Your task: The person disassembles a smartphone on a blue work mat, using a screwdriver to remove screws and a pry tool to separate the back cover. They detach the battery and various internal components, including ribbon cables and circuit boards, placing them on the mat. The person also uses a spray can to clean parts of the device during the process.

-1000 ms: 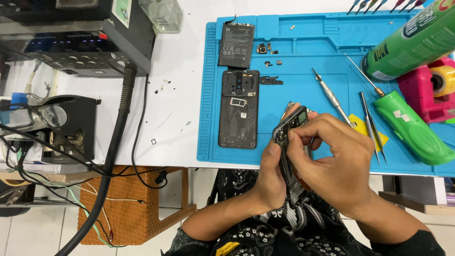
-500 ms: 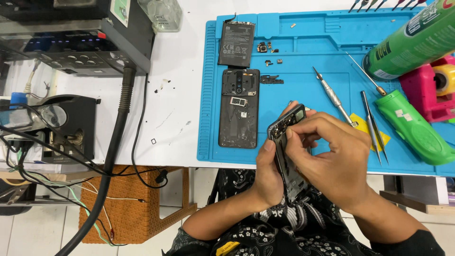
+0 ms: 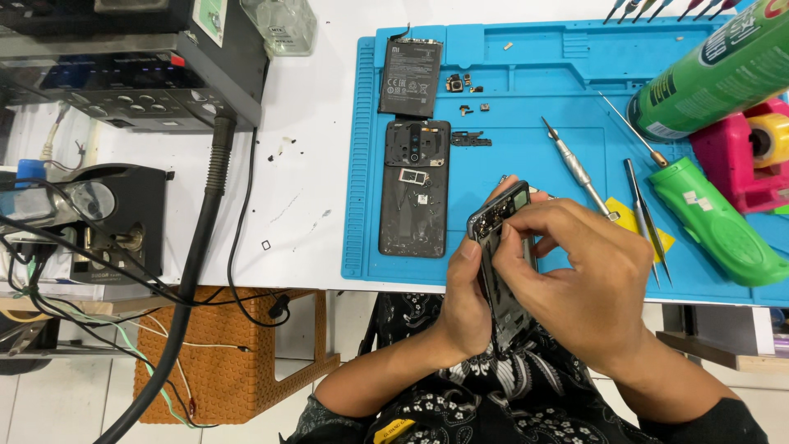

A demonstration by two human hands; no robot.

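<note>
I hold an opened dark phone body (image 3: 498, 215) upright over the near edge of the blue work mat (image 3: 526, 74). My left hand (image 3: 465, 304) grips its lower left side, thumb along the edge. My right hand (image 3: 588, 281) wraps the right side, with its fingertips pinching at the top corner of the phone. On the mat to the left lies the phone's dark back cover (image 3: 415, 187), inner side up. A black battery (image 3: 409, 76) lies above it, with several small loose parts (image 3: 464, 85) beside it.
A screwdriver (image 3: 575, 167), tweezers (image 3: 646, 220), a yellow pick (image 3: 633, 222), a green tool (image 3: 719, 222), a green spray can (image 3: 713, 76) and a pink tape dispenser (image 3: 752, 152) lie on the mat's right. A black station (image 3: 123, 74) with hose and cables stands at left.
The phone body and both hands have shifted slightly; my right fingertips have moved at the phone's top corner. Everything on the mat stays put.
</note>
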